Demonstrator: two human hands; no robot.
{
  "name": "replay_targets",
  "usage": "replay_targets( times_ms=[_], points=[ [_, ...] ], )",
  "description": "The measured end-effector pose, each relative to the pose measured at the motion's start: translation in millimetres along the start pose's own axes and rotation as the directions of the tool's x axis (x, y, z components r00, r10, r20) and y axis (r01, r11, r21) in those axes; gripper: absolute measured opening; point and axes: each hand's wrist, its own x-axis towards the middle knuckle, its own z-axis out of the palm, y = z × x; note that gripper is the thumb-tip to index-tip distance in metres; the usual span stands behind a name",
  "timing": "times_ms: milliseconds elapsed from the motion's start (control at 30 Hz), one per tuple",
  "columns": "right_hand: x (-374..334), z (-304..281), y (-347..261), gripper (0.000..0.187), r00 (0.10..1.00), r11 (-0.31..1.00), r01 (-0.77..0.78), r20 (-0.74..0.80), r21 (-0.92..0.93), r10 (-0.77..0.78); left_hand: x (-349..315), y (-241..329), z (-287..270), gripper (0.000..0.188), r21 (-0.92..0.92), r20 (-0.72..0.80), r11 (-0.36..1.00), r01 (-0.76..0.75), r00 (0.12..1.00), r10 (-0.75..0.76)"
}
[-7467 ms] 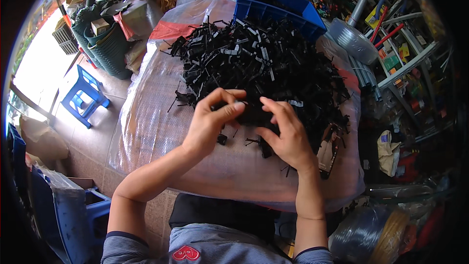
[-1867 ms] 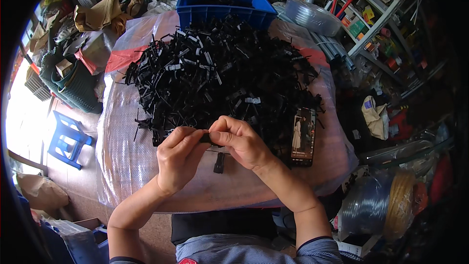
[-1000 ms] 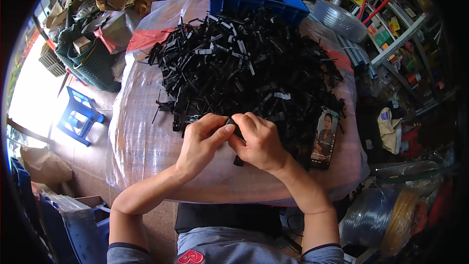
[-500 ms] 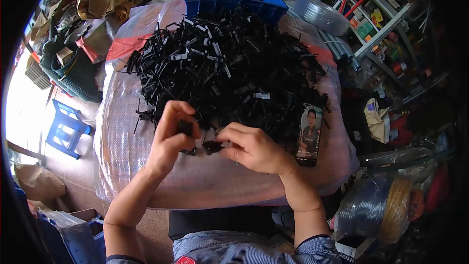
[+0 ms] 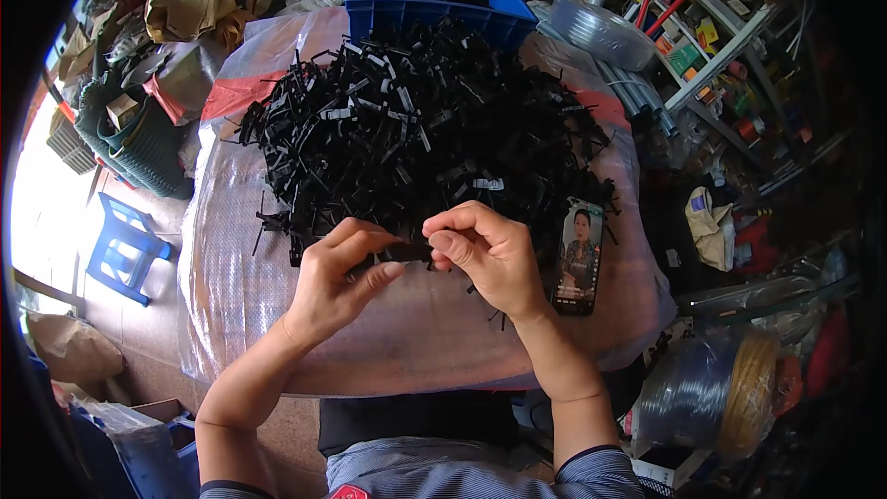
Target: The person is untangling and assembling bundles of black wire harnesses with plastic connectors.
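A big heap of small black plastic pieces (image 5: 351,148), many with thin strips sticking out, lies on a pale woven-plastic covered surface (image 5: 407,342). In front of the heap's near edge my two hands face each other. My left hand (image 5: 344,273) has one small black plastic piece (image 5: 407,251) between its fingers and thumb, the thumb stretched toward the right. My right hand (image 5: 490,259) is closed in a pinch at the right end of this piece. What its fingertips grip is mostly hidden by the fingers.
A phone (image 5: 578,257) with a lit screen lies right of the heap. Behind the heap stands a blue plastic bin (image 5: 434,14). On the left are a blue stool (image 5: 127,245) and a green basket (image 5: 148,152); at right, coiled clear tubing (image 5: 602,32) and a wrapped spool (image 5: 698,393).
My left hand has turned from a curled grip to a flatter one with its thumb pointing right. My right hand has moved up and tilted upright, its fingertips now close to the left hand's.
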Motion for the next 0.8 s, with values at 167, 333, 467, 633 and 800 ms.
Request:
replay_targets(
  times_ms=[167, 333, 467, 633, 800],
  points=[
    [0.3, 5.2, 5.3, 0.021, 0.992, 0.990, 0.094, -0.099, 0.109, -0.084, -2.6, 3.8, -0.7, 0.023, -0.065, 0.023, 0.986, 0.156, 0.988, -0.155],
    [4.3, 9.4, 9.9, 0.021, 0.895, 0.839, 0.445, 0.109, -0.312, -0.433, -3.0, 4.3, -1.5, 0.022, -0.124, -0.078, 0.992, 0.008, 0.997, -0.018],
    [3.1, 16.0, 16.2, 0.013, 0.955, 0.939, 0.296, 0.056, -0.175, -0.291, -8.3, 9.5, 0.9, 0.024, -0.074, -0.114, 0.997, 0.036, 0.992, -0.044],
    [1.0, 19.4, 26.2, 0.013, 0.990, 0.949, -0.115, 0.115, 0.293, 0.085, -9.5, 12.2, 3.6, 0.025, 0.013, -0.155, 0.998, -0.063, 0.986, 0.064],
    [3.4, 16.3, 29.0, 0.007, 0.952, 0.852, -0.285, 0.235, 0.439, 0.198, -8.8, 11.9, 4.1, 0.025, 0.128, -0.145, 0.981, -0.146, 0.976, 0.164]
  ],
)
